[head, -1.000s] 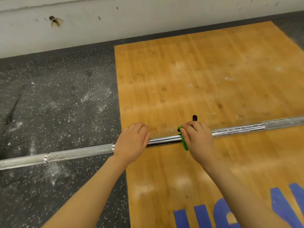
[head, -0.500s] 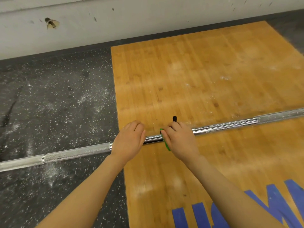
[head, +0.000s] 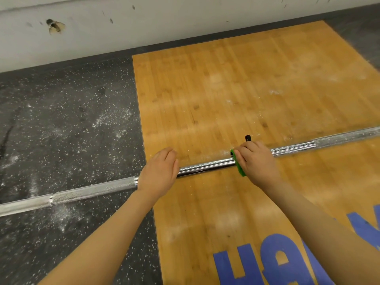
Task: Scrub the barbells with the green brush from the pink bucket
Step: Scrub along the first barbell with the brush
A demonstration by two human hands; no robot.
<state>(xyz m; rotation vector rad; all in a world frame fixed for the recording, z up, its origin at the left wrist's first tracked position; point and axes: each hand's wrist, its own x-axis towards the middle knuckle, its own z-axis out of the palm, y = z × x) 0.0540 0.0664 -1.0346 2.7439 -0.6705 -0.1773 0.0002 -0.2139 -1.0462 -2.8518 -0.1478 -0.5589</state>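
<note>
Scrubbing goes on at the middle of the barbell (head: 205, 166), which lies on the floor across the view from approx. 8 to 2 o'clock. The right hand (head: 256, 161) is curled over the green brush (head: 238, 165) and presses it on the smooth chrome part; the brush's black end sticks out at 12 o'clock of the knuckles. The left hand (head: 159, 171) wraps the bar w/ curled fingers, at 9 o'clock from the brush, near the edge of the wood platform (head: 226, 89). The pink bucket is not in view. Risk, probably: the bar is round, so w/ a loose left grip it can roll and the brush slips off.
</note>
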